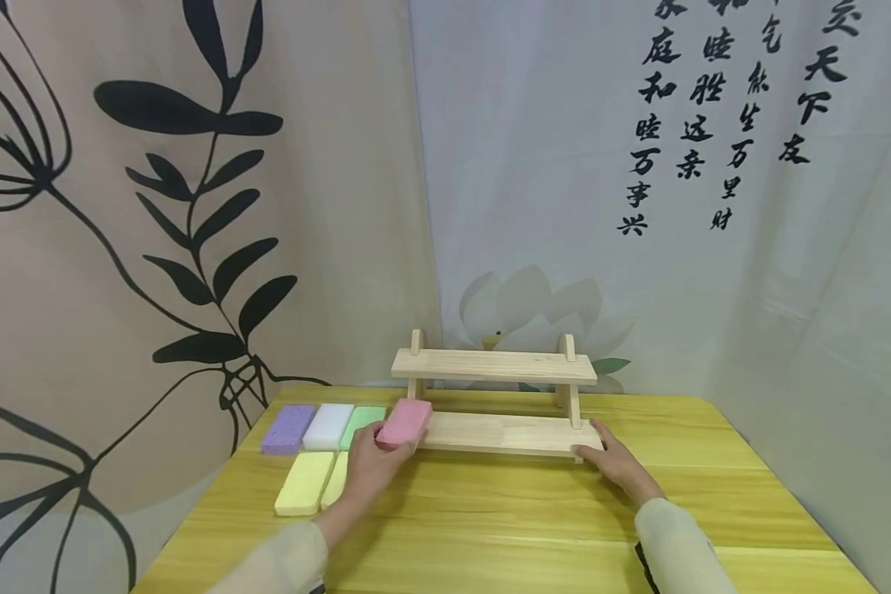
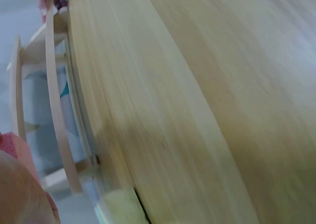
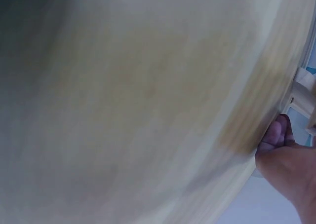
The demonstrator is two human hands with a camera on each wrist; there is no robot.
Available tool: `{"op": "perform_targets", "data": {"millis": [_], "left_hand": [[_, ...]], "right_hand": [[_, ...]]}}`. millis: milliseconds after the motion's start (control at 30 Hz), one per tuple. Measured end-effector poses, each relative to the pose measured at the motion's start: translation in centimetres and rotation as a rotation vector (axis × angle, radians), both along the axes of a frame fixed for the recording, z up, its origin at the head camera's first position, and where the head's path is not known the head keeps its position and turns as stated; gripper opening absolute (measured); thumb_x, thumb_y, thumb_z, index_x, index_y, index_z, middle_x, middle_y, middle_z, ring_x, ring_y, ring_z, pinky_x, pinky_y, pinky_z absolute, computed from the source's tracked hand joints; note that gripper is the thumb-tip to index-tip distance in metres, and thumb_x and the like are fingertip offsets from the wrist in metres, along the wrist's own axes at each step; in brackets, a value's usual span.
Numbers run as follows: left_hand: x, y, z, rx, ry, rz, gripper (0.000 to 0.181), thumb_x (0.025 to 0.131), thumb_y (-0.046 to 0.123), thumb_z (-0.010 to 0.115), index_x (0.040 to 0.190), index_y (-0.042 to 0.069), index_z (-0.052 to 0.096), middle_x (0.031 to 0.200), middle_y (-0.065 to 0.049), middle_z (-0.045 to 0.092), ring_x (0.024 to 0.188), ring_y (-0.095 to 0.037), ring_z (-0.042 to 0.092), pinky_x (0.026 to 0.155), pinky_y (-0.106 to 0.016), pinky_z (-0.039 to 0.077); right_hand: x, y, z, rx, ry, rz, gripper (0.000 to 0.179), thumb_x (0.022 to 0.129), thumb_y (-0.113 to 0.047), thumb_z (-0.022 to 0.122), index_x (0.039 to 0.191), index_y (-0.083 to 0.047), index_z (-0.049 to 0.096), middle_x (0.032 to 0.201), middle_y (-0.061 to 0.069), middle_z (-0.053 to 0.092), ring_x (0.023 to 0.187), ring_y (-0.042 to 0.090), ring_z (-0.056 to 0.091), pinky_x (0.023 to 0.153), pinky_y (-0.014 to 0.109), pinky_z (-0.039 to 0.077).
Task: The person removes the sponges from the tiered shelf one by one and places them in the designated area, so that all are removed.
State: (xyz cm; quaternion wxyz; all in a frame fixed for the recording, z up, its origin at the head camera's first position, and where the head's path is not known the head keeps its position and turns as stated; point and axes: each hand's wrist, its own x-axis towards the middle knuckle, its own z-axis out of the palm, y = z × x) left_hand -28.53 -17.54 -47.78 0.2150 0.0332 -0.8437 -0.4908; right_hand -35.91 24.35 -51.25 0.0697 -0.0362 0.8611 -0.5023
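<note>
In the head view my left hand (image 1: 369,472) pinches a pink sponge (image 1: 406,421) between thumb and fingers. The sponge is tilted and overlaps the left end of the lower board (image 1: 501,434) of a two-tier wooden shelf (image 1: 490,365). My right hand (image 1: 622,464) grips that board's right end, thumb at the front edge and fingers at the far side. The left wrist view catches part of the pink sponge (image 2: 15,146) above the left hand (image 2: 22,194). At the right of the right wrist view, the right hand (image 3: 284,157) shows with curled fingers.
Left of the shelf lie a purple sponge (image 1: 289,429), a white sponge (image 1: 328,426) and a green sponge (image 1: 361,423) in a row. Nearer are two yellow sponges (image 1: 306,485), one partly behind the left hand. A printed curtain (image 1: 341,206) hangs behind the wooden table (image 1: 505,520).
</note>
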Motion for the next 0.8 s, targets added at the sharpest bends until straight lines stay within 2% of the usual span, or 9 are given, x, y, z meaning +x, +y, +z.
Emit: {"op": "perform_targets", "data": {"millis": [133, 267, 467, 800], "left_hand": [[0.4, -1.6, 0.3, 0.011, -0.004, -0.002, 0.06, 0.078, 0.029, 0.082, 0.121, -0.006, 0.058, 0.113, -0.018, 0.056, 0.098, -0.027, 0.053, 0.08, -0.036, 0.048], [0.7, -3.0, 0.5, -0.012, -0.022, 0.011, 0.058, 0.08, 0.027, 0.08, 0.123, -0.006, 0.058, 0.114, -0.018, 0.055, 0.098, -0.027, 0.054, 0.08, -0.036, 0.048], [1.1, -4.7, 0.6, -0.014, -0.066, 0.033, 0.065, 0.082, 0.028, 0.08, 0.129, -0.007, 0.053, 0.12, -0.022, 0.051, 0.1, -0.03, 0.053, 0.082, -0.037, 0.047], [2.0, -7.3, 0.7, -0.044, -0.078, 0.079, 0.067, 0.082, 0.027, 0.079, 0.13, -0.01, 0.052, 0.119, -0.024, 0.054, 0.101, -0.032, 0.055, 0.081, -0.038, 0.047]], "right_hand": [[0.0, 0.0, 0.0, 0.004, 0.004, -0.006, 0.101, 0.092, -0.051, 0.064, 0.159, -0.007, 0.005, 0.155, 0.037, 0.015, 0.14, 0.053, 0.02, 0.111, 0.064, 0.023], [0.1, -0.2, 0.2, -0.004, -0.008, -0.019, 0.099, 0.093, -0.048, 0.065, 0.159, -0.007, 0.004, 0.156, 0.036, 0.014, 0.141, 0.052, 0.019, 0.112, 0.064, 0.021], [0.4, -0.3, 0.6, 0.0, -0.019, -0.018, 0.096, 0.095, -0.046, 0.063, 0.159, -0.008, 0.003, 0.156, 0.036, 0.014, 0.141, 0.052, 0.019, 0.111, 0.064, 0.022], [0.3, -0.3, 0.3, 0.0, -0.017, -0.018, 0.095, 0.095, -0.045, 0.063, 0.159, -0.007, 0.004, 0.156, 0.035, 0.014, 0.141, 0.052, 0.018, 0.112, 0.065, 0.02]]}}
